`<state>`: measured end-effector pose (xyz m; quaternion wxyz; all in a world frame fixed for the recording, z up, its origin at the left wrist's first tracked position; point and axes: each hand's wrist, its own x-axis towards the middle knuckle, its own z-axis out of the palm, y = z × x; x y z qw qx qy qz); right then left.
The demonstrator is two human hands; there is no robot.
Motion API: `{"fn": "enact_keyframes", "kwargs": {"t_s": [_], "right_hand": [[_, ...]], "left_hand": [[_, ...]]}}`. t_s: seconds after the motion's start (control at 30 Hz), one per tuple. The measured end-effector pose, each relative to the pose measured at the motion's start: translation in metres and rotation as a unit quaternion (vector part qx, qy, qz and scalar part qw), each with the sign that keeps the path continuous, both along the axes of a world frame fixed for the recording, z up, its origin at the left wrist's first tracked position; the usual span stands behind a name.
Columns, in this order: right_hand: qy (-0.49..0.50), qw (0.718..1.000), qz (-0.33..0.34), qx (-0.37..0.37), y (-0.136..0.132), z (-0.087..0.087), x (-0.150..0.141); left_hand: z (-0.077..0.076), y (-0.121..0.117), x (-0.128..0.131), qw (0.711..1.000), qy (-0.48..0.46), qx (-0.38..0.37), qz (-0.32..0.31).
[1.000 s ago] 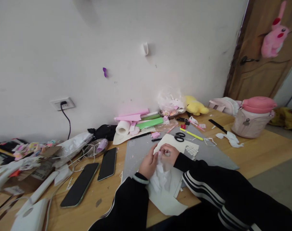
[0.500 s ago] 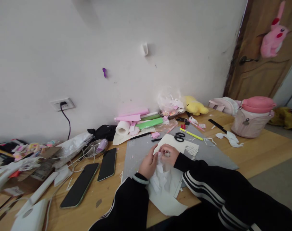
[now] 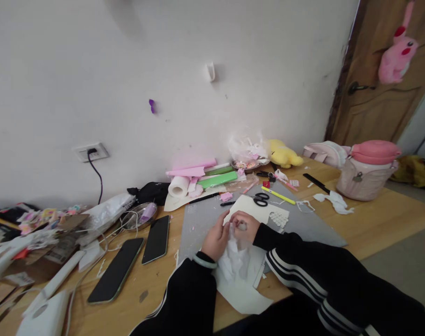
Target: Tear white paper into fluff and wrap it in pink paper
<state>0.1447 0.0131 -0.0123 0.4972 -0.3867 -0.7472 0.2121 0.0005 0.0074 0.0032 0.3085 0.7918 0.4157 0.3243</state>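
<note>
The left hand and right hand meet at the fingertips, pinching the top of crumpled white tissue; whatever else lies between them is too small to tell. The tissue hangs over cream paper at the surface's near edge. Black-handled scissors lie just beyond the right hand.

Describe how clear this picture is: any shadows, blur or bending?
In the head view, soft light; a faint shadow right of the white hook; fine detail smeared around the left hand and right hand; the door leans, probably from a wide lens or camera tilt.
</note>
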Motion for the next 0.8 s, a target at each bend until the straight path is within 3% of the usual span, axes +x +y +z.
{"fn": "enact_keyframes", "kwargs": {"t_s": [0.1, 0.33, 0.5, 0.63, 0.8], "right_hand": [[-0.017, 1.000, 0.019, 0.007, 0.001, -0.002, 0.000], [-0.011, 1.000, -0.019, 0.002, 0.000, 0.002, 0.002], [-0.020, 0.999, 0.018, 0.018, 0.000, 0.000, 0.000], [-0.001, 1.000, -0.007, 0.018, 0.004, -0.005, 0.001], [-0.018, 0.999, 0.021, 0.031, 0.005, -0.010, -0.001]], "left_hand": [[0.000, 0.000, 0.000, 1.000, -0.004, 0.003, 0.001], [0.001, 0.000, 0.000, 1.000, 0.008, 0.007, 0.007], [0.001, -0.001, 0.001, 1.000, 0.003, 0.007, 0.004], [0.002, -0.001, 0.001, 1.000, 0.018, 0.005, 0.016], [0.002, -0.001, 0.001, 1.000, -0.005, -0.019, -0.005]]}}
